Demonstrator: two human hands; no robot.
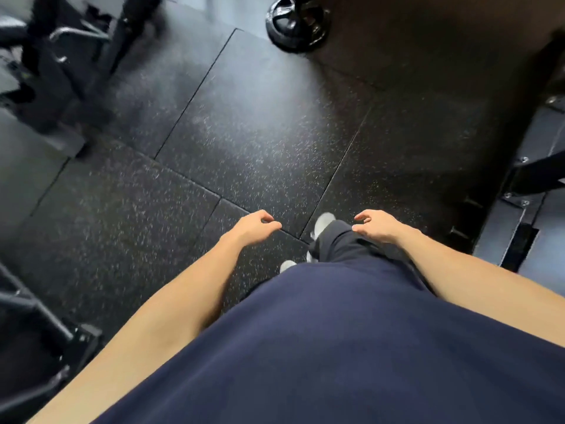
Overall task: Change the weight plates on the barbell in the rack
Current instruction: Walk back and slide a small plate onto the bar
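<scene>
A blurred dark machine frame (58, 56) stands at the far left on the speckled rubber floor (244, 133). The left hand (253, 226) hangs with fingers loosely curled, holding nothing. A black weight plate (298, 24) lies on the floor well ahead. The right hand (376, 226) hangs equally loose and empty. Bolted rack feet (519, 185) sit at the right.

One weight plate (298, 23) in sight, up at twelve o'clock: black, round, with spoke-like cutouts around a central hub, lying flat on the dark rubber floor, glossy rim catching light, slightly blurred.
</scene>
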